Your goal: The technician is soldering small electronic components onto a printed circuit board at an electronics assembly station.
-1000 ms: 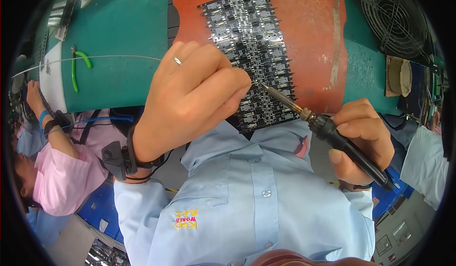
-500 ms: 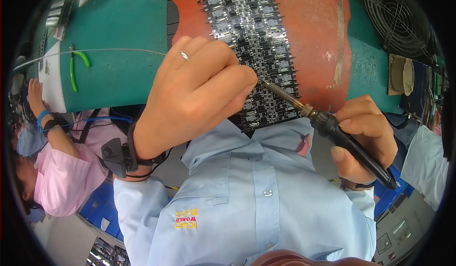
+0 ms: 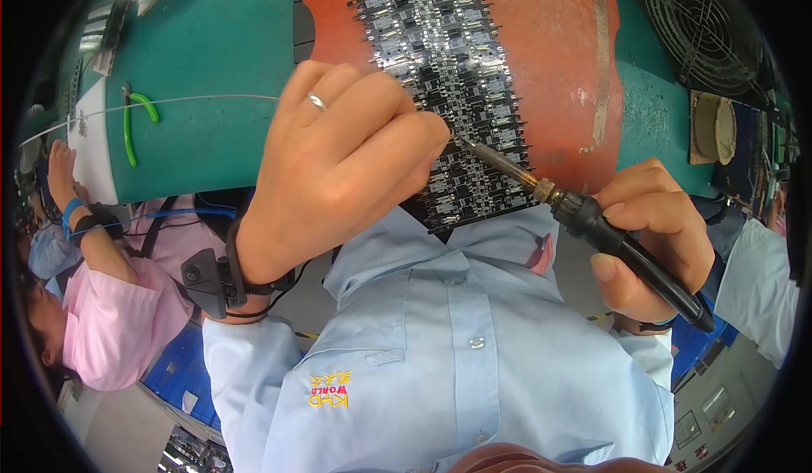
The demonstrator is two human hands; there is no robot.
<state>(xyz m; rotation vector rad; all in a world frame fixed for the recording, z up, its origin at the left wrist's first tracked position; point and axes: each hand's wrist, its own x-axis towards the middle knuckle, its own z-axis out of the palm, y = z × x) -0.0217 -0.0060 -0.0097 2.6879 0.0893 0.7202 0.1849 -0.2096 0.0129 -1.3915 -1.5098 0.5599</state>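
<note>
A black panel of small circuit boards (image 3: 469, 59), lined with rows of components, lies on a red-orange mat (image 3: 562, 67). My left hand (image 3: 338, 164) is closed over its left side, pinching a thin solder wire (image 3: 194, 98) that trails off to the left. The fingers hide the pinched part of the wire. In my right hand (image 3: 660, 236) is a soldering iron (image 3: 584, 219) with a black handle. Its metal tip reaches the middle of the panel, close to my left fingertips. Whether tip and wire touch is too small to tell.
Green-handled cutters (image 3: 128, 131) lie on the green table surface (image 3: 211, 147) at left. A black fan with a wire guard (image 3: 698, 21) stands at far right, near a round brown container (image 3: 715, 126). A co-worker in a pink sleeve (image 3: 127, 329) sits at left.
My left hand has shifted slightly left, away from the iron's tip. The iron has moved very little, its handle end tilting slightly outward.
</note>
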